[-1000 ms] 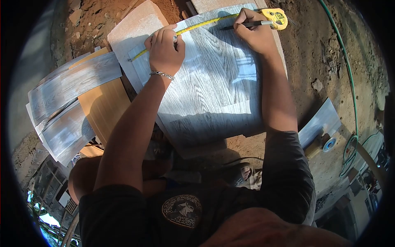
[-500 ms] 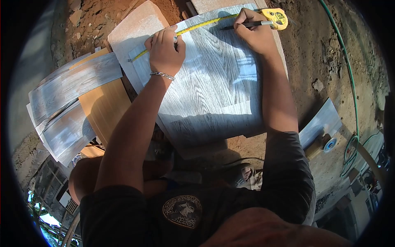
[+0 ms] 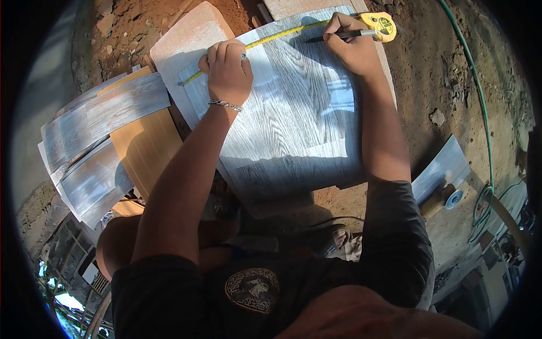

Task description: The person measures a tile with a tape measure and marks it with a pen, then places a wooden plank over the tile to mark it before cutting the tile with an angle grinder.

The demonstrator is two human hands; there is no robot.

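A grey wood-grain tile (image 3: 288,118) lies flat on a pale stone slab (image 3: 186,39). A yellow tape measure (image 3: 379,24) is stretched along the tile's far edge, its case at the right. My left hand (image 3: 227,70), with a bracelet on the wrist, presses the tape blade down near the tile's left end. My right hand (image 3: 347,42) holds a dark pencil (image 3: 339,35) with its tip on the tile just below the tape, next to the case.
Several grey tile strips (image 3: 96,135) and an orange-brown board (image 3: 147,147) lie stacked at the left. A cut tile piece and an angle grinder disc (image 3: 451,199) sit at the right, with a green hose (image 3: 480,113) over bare dirt.
The view has shifted a little. Both hands stay in place on the tape and pencil.
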